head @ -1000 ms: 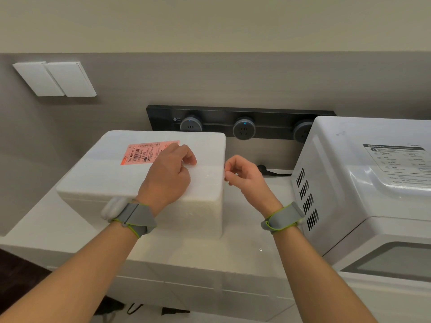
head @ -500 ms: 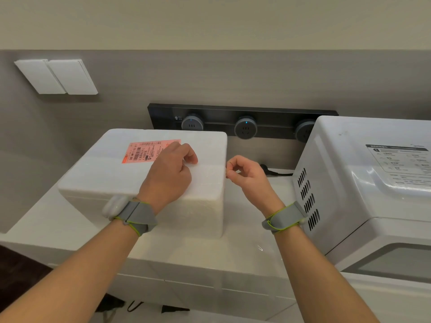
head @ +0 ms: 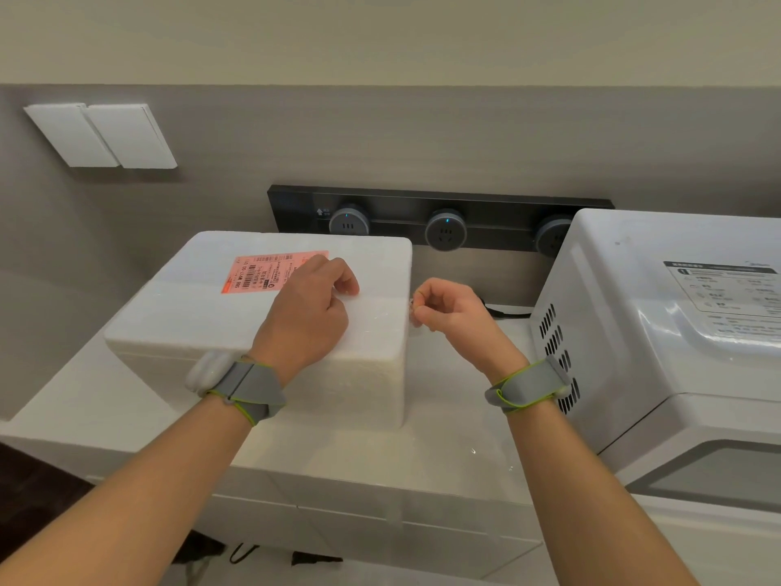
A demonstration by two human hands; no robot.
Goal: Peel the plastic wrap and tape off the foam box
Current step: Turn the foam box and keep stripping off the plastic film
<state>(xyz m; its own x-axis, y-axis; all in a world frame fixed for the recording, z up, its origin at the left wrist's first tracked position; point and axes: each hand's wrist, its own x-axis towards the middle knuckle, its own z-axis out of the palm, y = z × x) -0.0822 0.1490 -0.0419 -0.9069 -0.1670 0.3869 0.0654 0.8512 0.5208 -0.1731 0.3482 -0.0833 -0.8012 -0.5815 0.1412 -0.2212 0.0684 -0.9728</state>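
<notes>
So I count one foam box (head: 203, 315) with one pink label (head: 262, 273) stuck on it, plus one little scrap of clear wrap (head: 412, 307). Two hands, a left hand (head: 304, 310) and a right hand (head: 454, 310), and two grey wristbands (head: 249, 391), one each. One black rail (head: 296, 203) with three round sockets (head: 446, 231), two of them showing a blue light. Two white switches (head: 126, 135). One microwave (head: 634, 353) with one sticker (head: 727, 289), one counter (head: 443, 450), one black cord (head: 507, 311).

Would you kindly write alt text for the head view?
A person's left hand rests curled on a white foam box with a pink shipping label; the right hand pinches clear wrap at its right edge, beside a white microwave.
</notes>
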